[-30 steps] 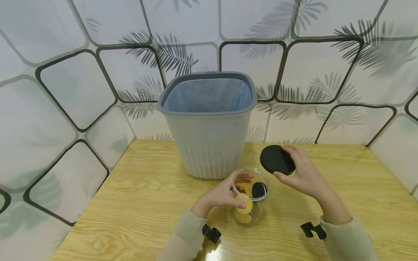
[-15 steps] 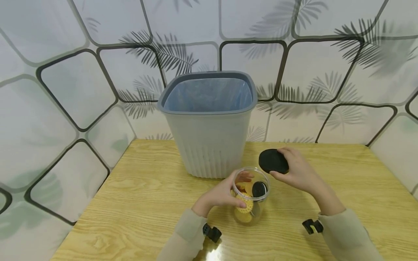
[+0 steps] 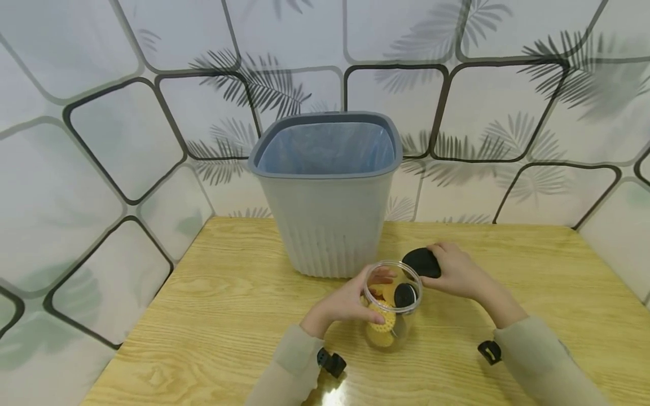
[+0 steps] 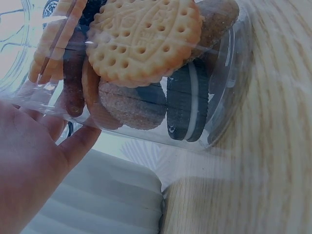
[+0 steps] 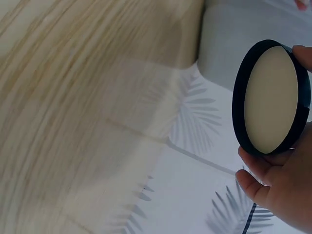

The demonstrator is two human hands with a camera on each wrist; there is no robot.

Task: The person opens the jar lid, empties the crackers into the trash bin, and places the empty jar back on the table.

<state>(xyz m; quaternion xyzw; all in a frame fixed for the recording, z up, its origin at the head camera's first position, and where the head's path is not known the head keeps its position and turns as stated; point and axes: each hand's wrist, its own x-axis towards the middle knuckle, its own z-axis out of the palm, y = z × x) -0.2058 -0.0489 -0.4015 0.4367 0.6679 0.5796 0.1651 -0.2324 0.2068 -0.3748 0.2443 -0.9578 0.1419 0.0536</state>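
Observation:
A clear plastic jar (image 3: 388,338) stands uncovered on the wooden table, with several biscuits inside. Among them are a round yellow biscuit (image 4: 144,41) with small holes and a dark sandwich cookie (image 4: 187,100) with a pale filling. My left hand (image 3: 345,304) grips the jar round its left side, thumb in front and fingers behind. Just right of the jar's rim, my right hand (image 3: 459,273) holds a black round lid (image 3: 422,263) by its edge. The pale inner face of the lid (image 5: 270,100) shows in the right wrist view.
A grey bin (image 3: 325,220) with a blue-grey rim stands right behind the jar, near the back wall. The wooden table (image 3: 218,316) reaches to the patterned wall (image 3: 482,113) behind and at the left.
My right hand has lowered the lid and tilted it, bringing it closer to the jar's rim. The left hand and the jar have stayed in place.

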